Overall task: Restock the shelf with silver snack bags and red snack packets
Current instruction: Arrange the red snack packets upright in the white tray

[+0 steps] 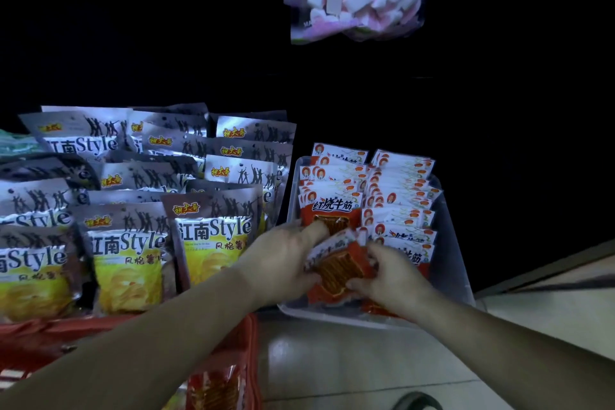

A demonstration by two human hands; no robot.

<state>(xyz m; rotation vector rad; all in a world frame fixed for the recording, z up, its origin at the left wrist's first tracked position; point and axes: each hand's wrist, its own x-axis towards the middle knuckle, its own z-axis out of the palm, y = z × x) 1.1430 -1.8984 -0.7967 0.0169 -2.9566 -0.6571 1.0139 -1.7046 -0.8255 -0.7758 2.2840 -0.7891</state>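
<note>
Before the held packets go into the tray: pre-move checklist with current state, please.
1. Grip: left hand and right hand both hold the red packets: ok.
2. Packets are over the clear tray, inside its walls: ok.
3. Free gap at the tray front: cannot tell, the hands cover it.
4. Stocked rows behind stand upright, labels forward: ok.
5. Silver bags sit left of the tray: ok.
6. More stock in the red basket: ok, packets visible inside.
</note>
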